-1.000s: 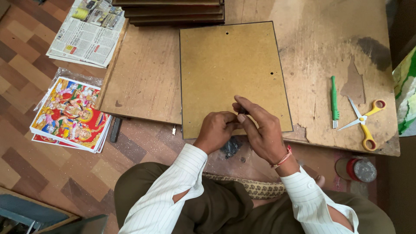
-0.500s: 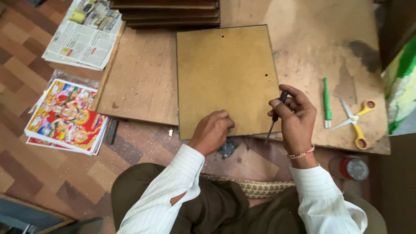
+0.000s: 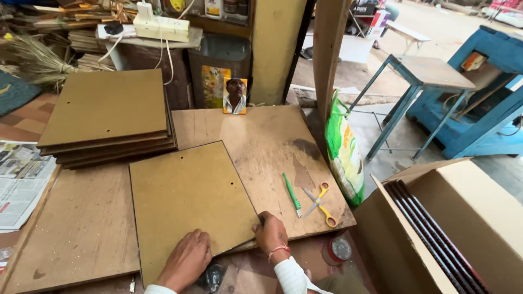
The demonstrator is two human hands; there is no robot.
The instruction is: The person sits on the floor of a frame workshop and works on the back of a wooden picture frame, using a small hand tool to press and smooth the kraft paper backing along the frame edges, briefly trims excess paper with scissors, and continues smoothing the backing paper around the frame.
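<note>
Brown backing board (image 3: pixel 188 198) lies flat on the low plywood worktable (image 3: pixel 256 136), turned a bit so its near edge runs out toward the table's front edge; dark thin rim shows along its left side, small holes near its top and right edges. Left hand (image 3: pixel 185 260) rests palm down on the board's near-left part, fingers spread flat, not gripping anything. Right hand (image 3: pixel 271 234) sits at the board's near-right corner, fingers curled in, something small and dark at the fingertips touching the board edge; cannot tell what it is or whether the hand is clamped on it. White striped sleeve cuffs at both wrists, red band on the right wrist. Just right of the right hand, on the table: green pen-like tool (image 3: pixel 291 194), then scissors with yellow handles (image 3: pixel 320 203), close together, not touching the board. Stack of same brown boards (image 3: pixel 106 117) at the table's far-left, apart from the single board. Small portrait photo (image 3: pixel 235 96) stands upright at the far edge. Newspaper (image 3: pixel 22 182) on the floor left of the table. Round lidded tin (image 3: pixel 338 250) on the floor below the front-right corner. Green-white sack (image 3: pixel 343 152) leans beside the table's right side. Open cardboard box (image 3: pixel 447 228) at right, dark frame strips standing inside.
</note>
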